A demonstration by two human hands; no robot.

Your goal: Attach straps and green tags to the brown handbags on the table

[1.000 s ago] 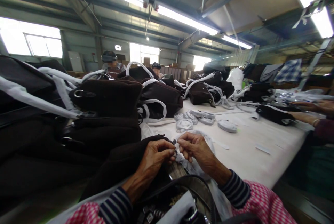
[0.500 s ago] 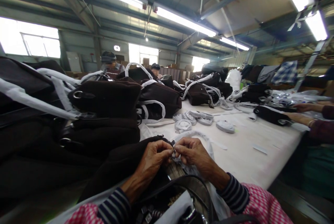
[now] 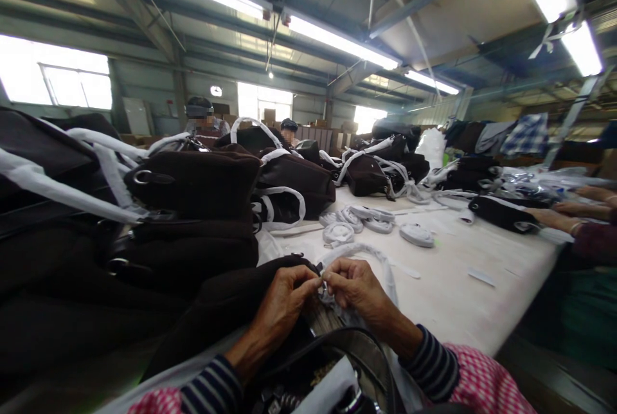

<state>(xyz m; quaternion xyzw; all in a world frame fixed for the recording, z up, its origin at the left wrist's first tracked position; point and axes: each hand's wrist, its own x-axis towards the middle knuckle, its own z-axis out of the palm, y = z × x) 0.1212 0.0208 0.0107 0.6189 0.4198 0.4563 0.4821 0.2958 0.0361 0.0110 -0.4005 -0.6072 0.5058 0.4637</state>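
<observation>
While the long white surface [image 3: 453,285] is stretching away ahead of us, we are taking it as our landmark. Along its left edge, dark brown bags [image 3: 202,195] with white-wrapped straps are lying heaped in a pile. Farther up the surface, more dark bags [image 3: 373,170] are sitting in a cluster, and between them and us coiled white strap rolls [image 3: 359,221] are resting on its bare top. At the surface's right edge, another person's hands [image 3: 566,215] are resting by a black piece [image 3: 499,213].

At the near end of the surface, a dark brown bag [image 3: 226,305] is lying in front of us, its white-wrapped handle [image 3: 371,256] arching just beyond our fingers. Our left hand [image 3: 284,305] is closing thumb and fingertips on a small metal fitting [image 3: 324,287] at the bag's edge. Our right hand [image 3: 357,288] is pinching the same fitting from the other side, the two hands touching. We cannot tell what kind of fitting it is.
</observation>
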